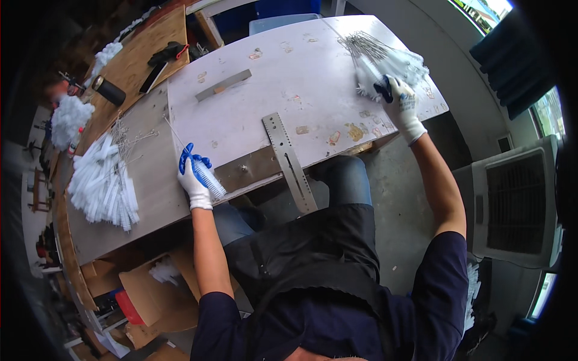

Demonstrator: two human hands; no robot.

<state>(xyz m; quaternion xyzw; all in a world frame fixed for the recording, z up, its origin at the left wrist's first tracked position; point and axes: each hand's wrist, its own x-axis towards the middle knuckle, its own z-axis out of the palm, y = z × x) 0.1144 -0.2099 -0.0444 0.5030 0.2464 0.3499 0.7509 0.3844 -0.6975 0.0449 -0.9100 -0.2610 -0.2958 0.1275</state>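
My left hand (194, 174), in a white glove with blue coated fingers, is closed round a white-bristled wire brush (209, 180). Its thin wire stem points up and to the left, and the bristled end sticks out near the table's front edge. At the far right, my gloved right hand (400, 105) is at the near side of a pile of similar brushes (409, 65). Its fingers are bent on the white bristles of one brush there. A larger heap of wire brushes (105, 183) lies on the left, stems pointing away from me.
A slotted metal bar (289, 162) projects over the table's front edge between my hands. Farther back lies a flat metal strip (223, 85) on the pale tabletop (259, 108). A dark cylinder (109, 90) stands at the left; a cardboard box (156, 295) sits below.
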